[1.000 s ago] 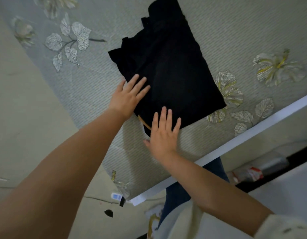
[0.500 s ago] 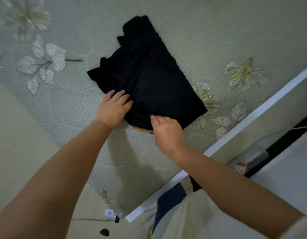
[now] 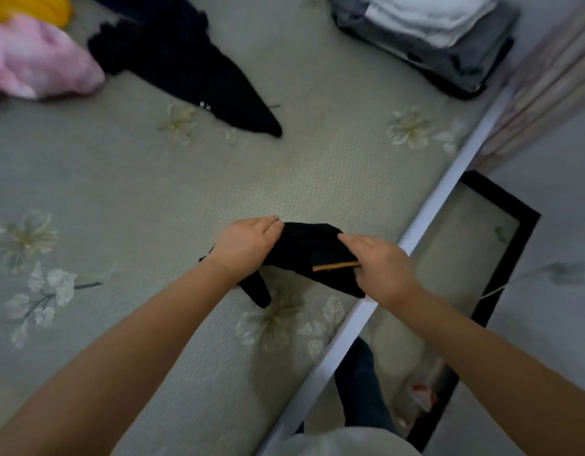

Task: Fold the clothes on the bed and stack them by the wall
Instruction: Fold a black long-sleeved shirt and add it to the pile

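Head view: both hands hold the folded black garment [image 3: 309, 250] up near the bed's [image 3: 152, 179] near right edge, close to the white bed rail [image 3: 426, 225]. The left hand [image 3: 248, 243] has its fingers curled over the bundle's left end, and the right hand [image 3: 381, 266] pinches the right end, thumb on top, beside a thin tan strip showing at the fold. A loose black flap hangs below the left wrist and brushes the sheet.

The stack of folded clothes [image 3: 429, 37], greys under white, sits at the bed's far right corner next to the wall. An unfolded black garment [image 3: 192, 67] lies toward the far left, with a pink garment [image 3: 37, 60] and a yellow one [image 3: 27, 6] at the far left corner.

The step in hand looks like carrying the bundle to the stack. To do it well, the hanging flap should be tucked under first, then the bundle kept level with both ends supported and laid square on the white top layer. The picture is motion-blurred, so whether the fold is slipping open is probably not something to call.
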